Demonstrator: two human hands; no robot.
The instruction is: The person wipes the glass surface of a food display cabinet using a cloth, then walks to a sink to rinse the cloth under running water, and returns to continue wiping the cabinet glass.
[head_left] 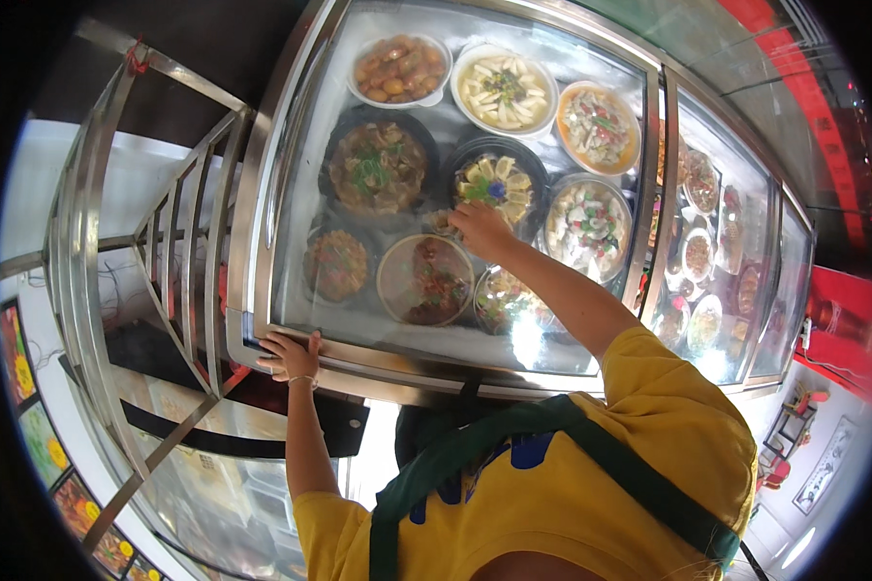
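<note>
My left hand (291, 356) rests with spread fingers on the metal frame (363, 356) at the near left corner of a glass-topped food display case. Further in, my right hand (483, 231) is bent down at the glass top (378, 341), over the middle of the dishes. A small brownish thing (439, 221) shows at its fingertips; whether it is held, a reflection or under the glass I cannot tell. Close by lie a dark bowl with lemon slices (505, 167), a round dish of reddish food (436, 287) and a white-and-red dish (588, 225).
Further dishes under the glass include a bowl of brown round pieces (400, 69) and a bowl of pale strips (501, 91). More plates stand in the adjoining case section (697, 254). A metal rack (196, 276) stands close on the left. Food pictures (43, 436) hang beyond it.
</note>
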